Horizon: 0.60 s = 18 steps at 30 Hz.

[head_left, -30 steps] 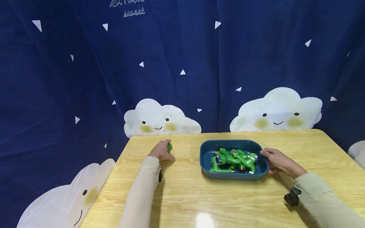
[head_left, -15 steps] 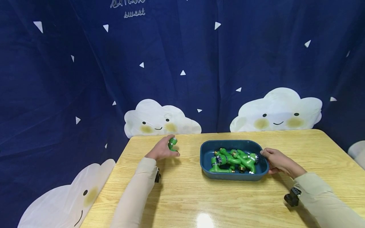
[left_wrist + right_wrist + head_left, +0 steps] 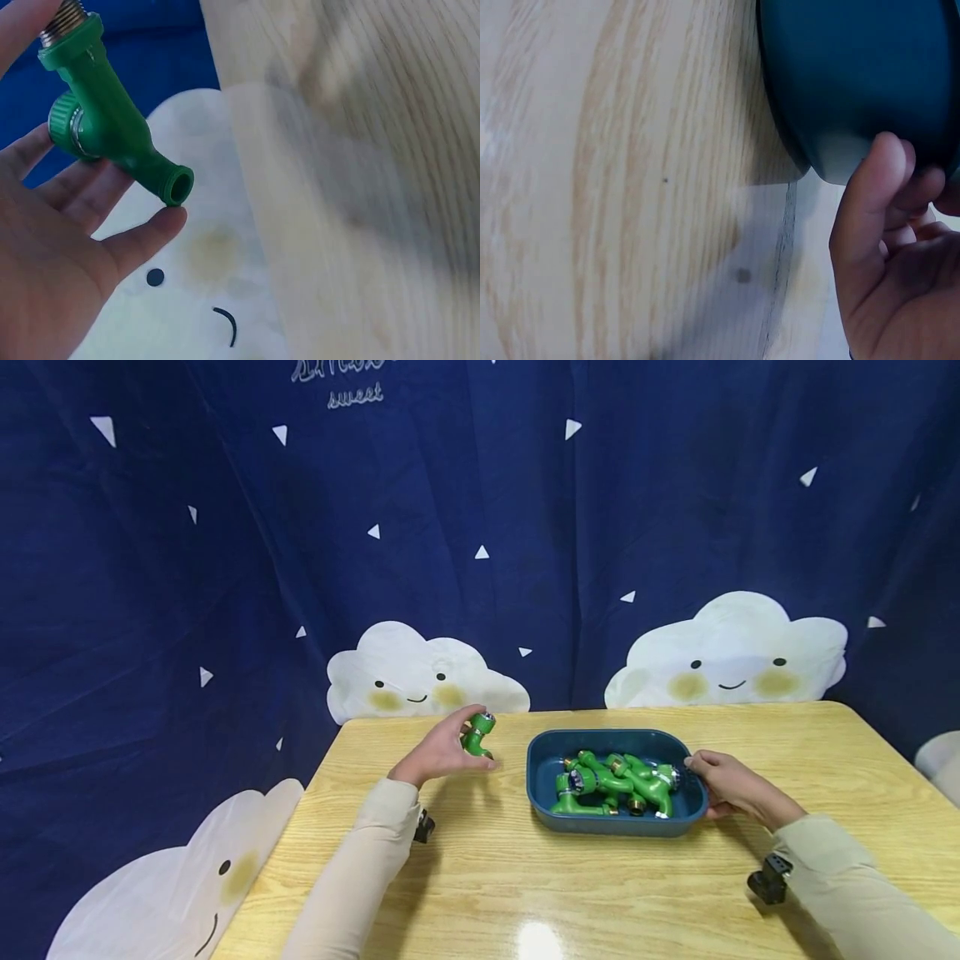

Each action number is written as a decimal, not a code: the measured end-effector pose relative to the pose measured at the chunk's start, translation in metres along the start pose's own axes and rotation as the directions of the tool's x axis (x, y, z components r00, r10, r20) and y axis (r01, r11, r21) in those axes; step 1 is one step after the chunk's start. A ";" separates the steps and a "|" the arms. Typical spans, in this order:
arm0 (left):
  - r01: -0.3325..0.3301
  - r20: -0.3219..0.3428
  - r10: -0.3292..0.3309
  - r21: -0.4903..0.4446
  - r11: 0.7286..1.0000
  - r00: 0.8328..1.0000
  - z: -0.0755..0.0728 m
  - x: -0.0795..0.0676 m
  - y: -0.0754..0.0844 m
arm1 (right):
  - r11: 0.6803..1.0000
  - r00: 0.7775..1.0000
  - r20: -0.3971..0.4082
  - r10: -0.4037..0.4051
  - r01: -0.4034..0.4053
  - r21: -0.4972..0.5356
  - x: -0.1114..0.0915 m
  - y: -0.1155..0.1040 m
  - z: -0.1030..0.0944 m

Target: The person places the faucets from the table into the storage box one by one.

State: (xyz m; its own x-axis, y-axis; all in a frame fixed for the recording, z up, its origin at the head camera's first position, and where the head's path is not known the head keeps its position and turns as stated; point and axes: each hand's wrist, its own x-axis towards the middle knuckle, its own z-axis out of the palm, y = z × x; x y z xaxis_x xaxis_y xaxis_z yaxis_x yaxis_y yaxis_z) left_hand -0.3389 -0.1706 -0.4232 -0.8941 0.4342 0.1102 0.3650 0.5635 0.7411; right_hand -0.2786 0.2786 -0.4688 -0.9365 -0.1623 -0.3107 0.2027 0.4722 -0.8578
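In the head view my left hand [image 3: 441, 750] holds a green pipe valve [image 3: 476, 737] above the table, left of a dark blue bin [image 3: 611, 827]. The left wrist view shows this valve [image 3: 112, 112] with a brass threaded end at the top, a ribbed round cap at its side and an open round outlet. The thumb presses near the outlet, and other fingers reach behind the body and to the threaded end. At the bin's right end, my right hand [image 3: 735, 787] pinches the rim. Several similar green valves [image 3: 600, 777] lie jumbled inside the bin.
The bin stands on a light wooden table [image 3: 480, 885]. A dark blue curtain [image 3: 480, 485] with white clouds and triangles hangs behind and to the left. Each wrist wears a small black camera [image 3: 771, 878].
My left hand has lifted the green pipe valve from the table's far left and carried it right, toward the bin. My right hand has stayed on the bin's rim.
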 end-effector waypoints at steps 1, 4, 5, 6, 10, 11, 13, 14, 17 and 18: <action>-0.011 0.002 0.011 -0.004 1.000 1.000 0.001 0.000 0.002 | 1.000 1.000 0.000 0.001 -0.001 -0.002 0.000 0.000 0.000; -0.051 0.004 0.051 -0.004 0.999 0.999 0.003 0.000 0.008 | 1.000 1.000 -0.003 0.009 -0.009 -0.005 0.000 -0.001 0.000; -0.065 0.003 0.065 -0.007 0.998 0.998 0.004 0.001 0.010 | 1.000 1.000 -0.004 0.010 -0.010 -0.006 0.000 -0.001 0.000; -0.078 0.002 0.078 -0.013 0.997 0.997 0.005 0.001 0.012 | 1.000 1.000 -0.004 0.008 -0.008 -0.005 0.000 -0.001 0.000; -0.113 -0.001 0.113 -0.047 0.993 0.994 0.008 0.001 0.021 | 1.000 1.000 -0.004 0.004 -0.004 -0.007 0.000 -0.002 0.000; -0.119 -0.004 0.119 -0.055 0.991 0.993 0.009 0.001 0.022 | 1.000 1.000 -0.003 0.000 0.000 -0.008 -0.001 -0.002 0.000; -0.129 -0.008 0.128 -0.060 0.990 0.992 0.010 0.000 0.027 | 1.000 1.000 -0.002 0.001 -0.001 -0.007 0.000 -0.002 0.000; -0.134 -0.011 0.133 -0.061 0.989 0.991 0.010 0.000 0.028 | 1.000 1.000 -0.003 0.004 -0.004 -0.005 0.000 -0.002 0.000; -0.148 -0.018 0.147 -0.052 0.988 0.989 0.011 0.001 0.032 | 1.000 1.000 0.000 0.003 -0.003 0.000 -0.001 -0.002 0.000; -0.152 -0.018 0.151 -0.049 0.987 0.988 0.011 0.002 0.032 | 1.000 1.000 0.000 0.005 -0.005 0.002 -0.001 -0.001 0.000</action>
State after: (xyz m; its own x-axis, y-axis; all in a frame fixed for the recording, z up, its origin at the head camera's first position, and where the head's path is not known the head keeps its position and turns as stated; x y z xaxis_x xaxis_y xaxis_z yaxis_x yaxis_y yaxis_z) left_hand -0.3256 -0.1435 -0.4066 -0.8332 0.5014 0.2332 0.4834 0.4556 0.7475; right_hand -0.2785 0.2781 -0.4674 -0.9355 -0.1604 -0.3148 0.2076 0.4713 -0.8572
